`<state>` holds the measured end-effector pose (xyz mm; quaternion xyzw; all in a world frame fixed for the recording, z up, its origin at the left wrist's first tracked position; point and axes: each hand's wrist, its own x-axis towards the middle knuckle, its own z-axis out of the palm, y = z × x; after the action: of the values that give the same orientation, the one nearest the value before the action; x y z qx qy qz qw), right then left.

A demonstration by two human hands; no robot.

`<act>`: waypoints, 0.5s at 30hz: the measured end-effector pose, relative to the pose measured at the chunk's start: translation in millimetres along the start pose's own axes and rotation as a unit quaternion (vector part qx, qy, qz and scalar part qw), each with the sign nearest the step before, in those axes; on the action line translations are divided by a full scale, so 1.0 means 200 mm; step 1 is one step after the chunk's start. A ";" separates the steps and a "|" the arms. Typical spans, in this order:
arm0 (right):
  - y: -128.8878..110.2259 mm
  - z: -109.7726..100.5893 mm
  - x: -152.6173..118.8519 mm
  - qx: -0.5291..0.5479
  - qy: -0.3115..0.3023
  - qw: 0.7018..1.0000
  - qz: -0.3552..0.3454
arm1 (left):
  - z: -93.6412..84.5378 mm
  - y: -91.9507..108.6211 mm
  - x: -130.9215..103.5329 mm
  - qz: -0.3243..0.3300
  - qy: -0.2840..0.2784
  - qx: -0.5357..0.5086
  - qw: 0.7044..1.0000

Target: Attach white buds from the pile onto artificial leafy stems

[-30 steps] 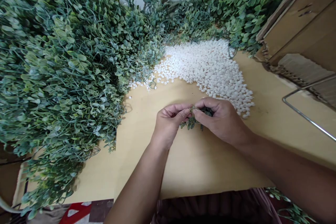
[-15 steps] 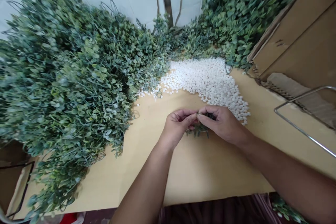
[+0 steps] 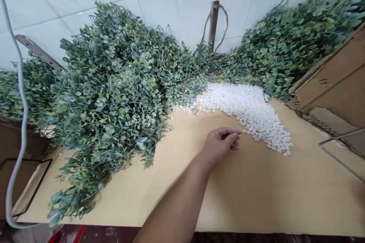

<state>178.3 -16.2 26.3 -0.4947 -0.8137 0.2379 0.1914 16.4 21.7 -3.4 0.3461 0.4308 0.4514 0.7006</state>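
Note:
My left hand (image 3: 221, 144) reaches in from below, its thumb and index finger nearly together and the other fingers curled under. At the tip of the index finger is a small white bead (image 3: 244, 131), right at the near edge of a spread pile of white beads (image 3: 242, 100) on the table. The grip looks like a pinch on that bead, though the contact is too small to see well. My right hand is out of view. A large heap of artificial green leaf sprigs (image 3: 114, 95) lies to the left of the hand.
More green sprigs (image 3: 291, 45) are heaped at the back right, beside a cardboard box (image 3: 336, 79). A metal wire frame (image 3: 339, 159) stands at the right. On the left are a grey cable (image 3: 23, 102) and a black wire frame (image 3: 32, 195). A metal bracket (image 3: 213, 24) rises against the tiled wall.
Both hands were together over a small green sprig. Now my left hand has parted from it and reached the beads' edge; my right hand and the sprig have left the view. The camera has shifted.

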 end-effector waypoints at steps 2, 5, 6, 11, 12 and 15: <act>-0.03 -0.02 0.12 0.017 -0.009 1.000 -0.018 | 0.01 0.00 0.00 0.004 0.003 0.008 1.000; -0.06 -0.07 0.27 0.031 -0.017 0.999 -0.038 | 0.01 0.00 -0.02 0.013 0.002 0.022 1.000; -0.08 -0.07 0.33 0.035 -0.018 0.998 -0.045 | 0.01 0.00 -0.02 0.019 -0.001 0.025 1.000; -0.25 0.11 0.75 -0.023 -0.028 0.997 -0.064 | -0.02 -0.01 -0.02 0.040 -0.018 0.038 0.998; -0.28 0.16 0.83 -0.029 -0.020 0.997 -0.062 | -0.03 -0.01 -0.02 0.039 -0.023 0.043 0.998; -0.29 0.26 0.98 -0.032 0.009 0.999 -0.036 | -0.04 -0.01 0.00 0.034 -0.034 0.039 0.998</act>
<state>22.2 126.3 33.2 -0.4732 -0.8365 0.2000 0.1909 10.1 21.4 -8.0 0.4028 0.4118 0.4459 0.6851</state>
